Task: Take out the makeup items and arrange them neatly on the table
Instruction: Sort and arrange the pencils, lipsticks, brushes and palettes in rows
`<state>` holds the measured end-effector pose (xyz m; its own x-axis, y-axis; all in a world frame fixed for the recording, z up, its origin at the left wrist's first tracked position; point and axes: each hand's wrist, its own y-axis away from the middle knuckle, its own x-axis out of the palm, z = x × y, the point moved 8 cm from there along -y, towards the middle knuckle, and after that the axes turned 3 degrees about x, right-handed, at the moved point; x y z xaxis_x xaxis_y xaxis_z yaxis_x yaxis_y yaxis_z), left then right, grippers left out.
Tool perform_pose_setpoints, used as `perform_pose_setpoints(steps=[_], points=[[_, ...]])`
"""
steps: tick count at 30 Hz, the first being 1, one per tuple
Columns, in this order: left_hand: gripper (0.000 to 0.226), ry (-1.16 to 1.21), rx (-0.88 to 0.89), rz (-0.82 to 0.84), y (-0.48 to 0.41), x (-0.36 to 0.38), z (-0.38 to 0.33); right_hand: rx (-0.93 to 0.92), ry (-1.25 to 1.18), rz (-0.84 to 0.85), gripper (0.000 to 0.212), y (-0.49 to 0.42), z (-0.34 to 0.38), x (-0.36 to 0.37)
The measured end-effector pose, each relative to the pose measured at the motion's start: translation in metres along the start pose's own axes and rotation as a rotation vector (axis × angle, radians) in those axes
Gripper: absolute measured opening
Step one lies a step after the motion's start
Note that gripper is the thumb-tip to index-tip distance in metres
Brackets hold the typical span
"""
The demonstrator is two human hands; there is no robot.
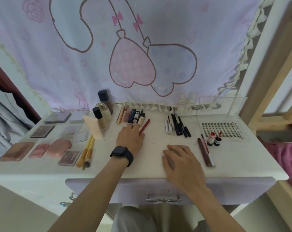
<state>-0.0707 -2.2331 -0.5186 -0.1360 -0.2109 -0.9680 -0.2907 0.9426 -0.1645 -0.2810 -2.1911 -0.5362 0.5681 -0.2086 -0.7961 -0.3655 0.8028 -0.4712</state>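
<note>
Overhead, a big pale cloth (141,47) with heart-shaped balloons fills the upper part of the frame. Below it, a white table (155,136) spans the middle, and the makeup items are already laid out on it in groups.

The right hand (180,163) lies flat on the table at lower centre-right, with its fingers together and nothing in it. The left hand (130,138), which has a dark watch (122,154) on the wrist, reaches towards the centre. Its fingers are almost straight and slightly apart, and the tips touch the near ends of a row of lipsticks (135,114).

Flat palettes (16,151) lie in rows at the left of the frame. A lash tray (220,129) lies at the right. Tall bottles (100,120) stand upright left of the lipsticks, near the cloth. Dark pencils (178,125) lie side by side at centre-right. A red pencil (144,126) lies tilted just beside the left hand.
</note>
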Motion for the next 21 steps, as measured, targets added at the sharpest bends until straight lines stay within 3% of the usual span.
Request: perform_pose_setpoints(steps=[5,9,13,17,21], points=[[0.03,0.046,-0.08,0.003,0.018,-0.006,0.008,0.015,-0.041,-0.006,0.024,0.001,-0.002,-0.001],[0.02,0.283,-0.023,-0.161,0.049,-0.009,0.004,0.126,-0.179,-0.023,0.038,-0.001,-0.008,-0.008],[0.012,0.562,0.082,-0.178,0.075,-0.004,-0.004,0.283,-0.386,0.017,0.054,-0.003,-0.021,-0.006],[0.016,0.732,0.114,-0.155,0.083,-0.008,-0.006,0.239,-0.349,-0.015,0.063,-0.005,-0.019,-0.01],[0.019,0.765,0.148,-0.124,0.088,-0.008,-0.007,0.226,-0.346,-0.056,0.05,-0.009,-0.017,-0.014]])
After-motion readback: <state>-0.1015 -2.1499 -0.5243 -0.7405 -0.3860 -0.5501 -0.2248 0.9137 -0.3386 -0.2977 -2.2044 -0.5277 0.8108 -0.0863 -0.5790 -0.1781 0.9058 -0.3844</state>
